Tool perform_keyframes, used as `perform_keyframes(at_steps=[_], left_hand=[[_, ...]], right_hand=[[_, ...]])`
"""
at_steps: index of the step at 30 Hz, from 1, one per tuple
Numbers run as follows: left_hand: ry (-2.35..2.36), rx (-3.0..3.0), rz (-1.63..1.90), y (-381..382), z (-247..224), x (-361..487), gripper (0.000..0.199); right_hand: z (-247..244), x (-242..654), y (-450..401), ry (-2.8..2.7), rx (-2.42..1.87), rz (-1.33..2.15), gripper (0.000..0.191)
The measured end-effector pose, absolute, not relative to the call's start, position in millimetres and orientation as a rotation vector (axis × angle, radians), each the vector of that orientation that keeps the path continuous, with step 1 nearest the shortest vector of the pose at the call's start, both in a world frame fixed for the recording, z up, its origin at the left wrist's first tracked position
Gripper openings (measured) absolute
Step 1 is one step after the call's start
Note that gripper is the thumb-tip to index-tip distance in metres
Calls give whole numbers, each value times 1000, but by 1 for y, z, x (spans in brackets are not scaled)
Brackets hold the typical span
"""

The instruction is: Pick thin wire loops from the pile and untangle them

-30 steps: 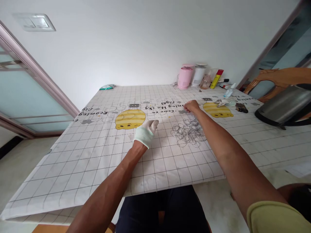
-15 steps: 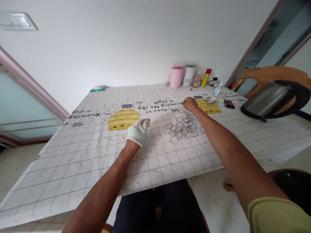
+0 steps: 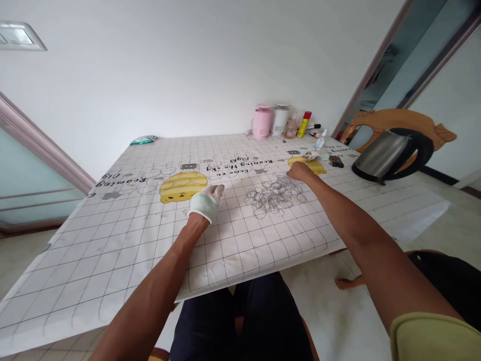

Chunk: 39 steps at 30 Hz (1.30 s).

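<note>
Gloved left hand [image 3: 206,200], bare right hand [image 3: 299,171]: apart, curled, contents untellable. Latter newly shifted toward two o'clock of wire tangle [image 3: 273,194], now better exposed.

Tangled strands [image 3: 272,196] on the worktop [image 3: 240,245] between left hand [image 3: 206,201] and right hand [image 3: 299,171], kettle [image 3: 383,154] to the right, packet [image 3: 143,140] far left, small bottle [image 3: 320,141] far right.

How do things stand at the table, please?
Gloved left hand curled, left of the strand tangle. Bare right hand by its far right edge. Tangle loose on the tablecloth. Kettle apart, farther right.
</note>
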<state>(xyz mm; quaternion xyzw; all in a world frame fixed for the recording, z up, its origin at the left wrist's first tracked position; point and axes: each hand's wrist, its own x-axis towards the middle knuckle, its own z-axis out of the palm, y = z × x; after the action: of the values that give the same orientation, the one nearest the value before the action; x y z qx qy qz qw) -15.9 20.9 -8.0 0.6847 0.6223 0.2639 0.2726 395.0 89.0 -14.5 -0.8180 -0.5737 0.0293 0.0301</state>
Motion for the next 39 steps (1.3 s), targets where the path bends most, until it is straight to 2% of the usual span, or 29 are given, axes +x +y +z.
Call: perform_keyframes(at_steps=[5,15,23,30,39], left_hand=[[1667,1837,716,22,-7,-18,41],[1642,1876,698,23,-9,-18,41],[1662,2016,534,24,-12,-16,45],[1667,2026,467,20,-9,-12,52],[1671,2026,440,19,-9,-8,57]], right_hand=[[-26,383,87,-1605,-2614,33,45],[-9,403,52,-1586,-2619,18,31],[-14,403,-17,-1843,-2575,195,17],[-32,395,-80,-1848,-2581,22,19],[-28,404,-108,-1821,-2598,-131,21]])
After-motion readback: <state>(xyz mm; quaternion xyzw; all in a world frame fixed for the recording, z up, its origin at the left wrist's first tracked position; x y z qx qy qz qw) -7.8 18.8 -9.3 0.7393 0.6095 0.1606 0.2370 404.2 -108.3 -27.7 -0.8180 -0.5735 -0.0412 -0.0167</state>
